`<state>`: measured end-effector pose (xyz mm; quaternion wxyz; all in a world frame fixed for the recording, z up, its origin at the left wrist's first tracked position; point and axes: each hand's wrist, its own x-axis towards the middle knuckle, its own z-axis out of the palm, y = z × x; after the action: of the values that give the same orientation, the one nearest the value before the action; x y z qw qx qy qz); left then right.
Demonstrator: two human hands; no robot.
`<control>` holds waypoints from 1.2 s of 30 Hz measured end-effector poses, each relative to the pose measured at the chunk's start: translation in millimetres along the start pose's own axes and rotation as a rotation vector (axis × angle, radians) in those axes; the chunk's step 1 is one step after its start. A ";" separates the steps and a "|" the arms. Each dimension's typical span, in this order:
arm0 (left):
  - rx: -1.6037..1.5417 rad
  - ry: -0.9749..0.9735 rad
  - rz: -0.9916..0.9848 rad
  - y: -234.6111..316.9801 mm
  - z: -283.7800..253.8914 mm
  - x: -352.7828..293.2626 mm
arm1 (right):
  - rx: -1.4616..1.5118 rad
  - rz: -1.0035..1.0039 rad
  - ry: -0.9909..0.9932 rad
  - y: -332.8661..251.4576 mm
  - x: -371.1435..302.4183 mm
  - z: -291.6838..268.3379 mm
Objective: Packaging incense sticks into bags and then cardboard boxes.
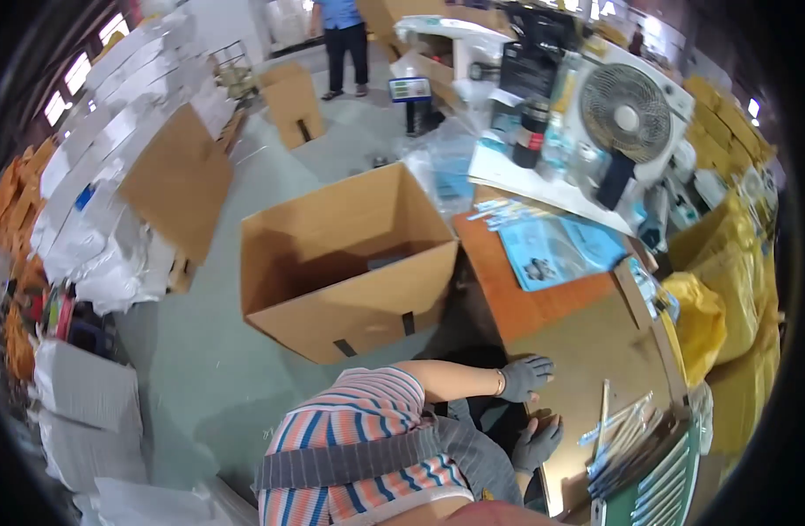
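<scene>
My left hand (527,379), in a grey fingerless glove, lies on the near edge of the brown cardboard-covered table (587,351), fingers stretched out and holding nothing. My right hand (537,444), gloved the same way, rests at that edge closer to my body, with its fingers apart and nothing in them. Farther along the table from my right hand is a loose pile of thin sticks in blue-and-white wrappers (626,443). Beside the pile, more wrapped sticks lie in a row in a green tray (652,491).
A big open cardboard box (359,298) stands on the floor left of the table. Blue printed plastic sheets (560,250) lie at the table's far end. Beyond are a fan (626,110) and a dark bottle (530,133). A person (343,44) stands at the back.
</scene>
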<state>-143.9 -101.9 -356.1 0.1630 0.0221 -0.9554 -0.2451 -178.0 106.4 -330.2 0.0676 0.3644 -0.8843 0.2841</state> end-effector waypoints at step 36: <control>-0.173 -0.139 0.178 -42.8 -20.3 -30.4 | -0.311 -0.464 0.242 1.3 33.2 35.0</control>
<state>-110.3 -145.2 -368.8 0.1187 -0.0938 -0.9379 -0.3122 -199.9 67.7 -349.0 0.2905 0.5055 -0.7959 0.1635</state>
